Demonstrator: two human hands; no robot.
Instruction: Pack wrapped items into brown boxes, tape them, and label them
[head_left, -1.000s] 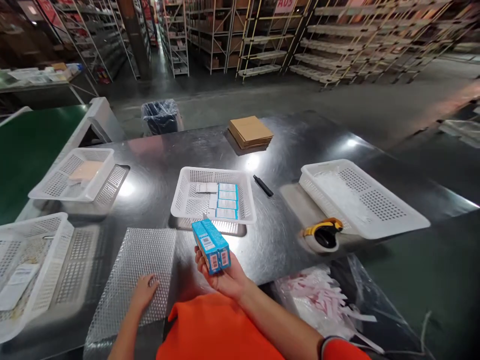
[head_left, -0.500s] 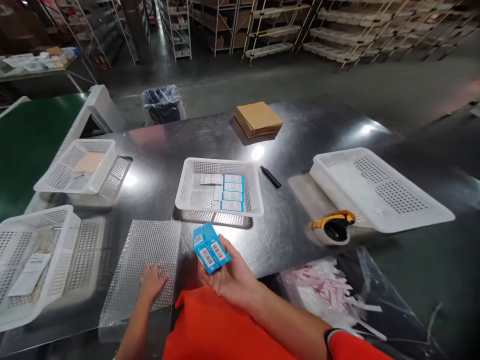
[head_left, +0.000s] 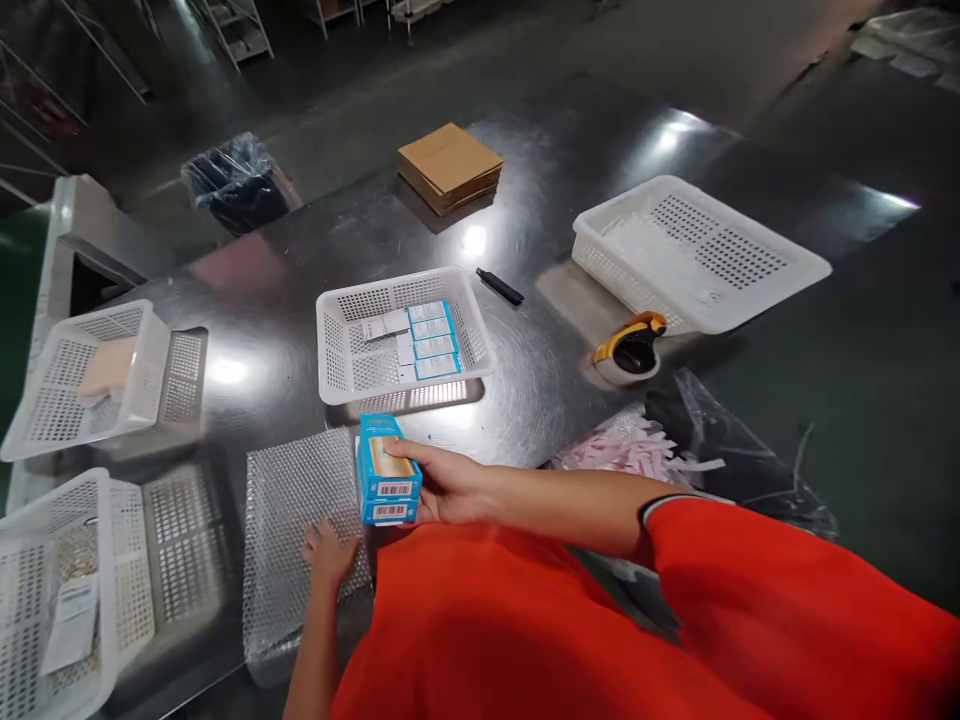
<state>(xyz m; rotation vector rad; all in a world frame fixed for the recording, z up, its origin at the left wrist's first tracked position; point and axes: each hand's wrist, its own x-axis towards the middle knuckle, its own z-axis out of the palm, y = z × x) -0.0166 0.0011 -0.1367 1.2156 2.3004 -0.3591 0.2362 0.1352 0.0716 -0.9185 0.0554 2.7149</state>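
Note:
My right hand (head_left: 442,480) grips two small blue boxes (head_left: 390,490) stacked one on the other, thumb on top and their barcodes facing me. Flat on the bubble wrap sheet (head_left: 285,540) lies my left hand (head_left: 330,550), its fingers spread and nothing held in them. The boxes are just above the right edge of that sheet. Beyond them stands a white perforated basket (head_left: 330,350) with several blue-edged boxes (head_left: 435,340) in a row and a pale packet (head_left: 384,325) beside them.
Right of the basket are a black pen-like tool (head_left: 499,287), a tape dispenser (head_left: 634,350) and a white basket (head_left: 780,290) holding clear plastic. Brown cardboard (head_left: 450,160) is stacked at the back. Two baskets (head_left: 146,380) stand left. Pink-white strips (head_left: 622,445) lie at the table's front edge.
My right hand has turned the two boxes from side by side to stacked and moved them left toward the bubble wrap. The view has swung down and to the right.

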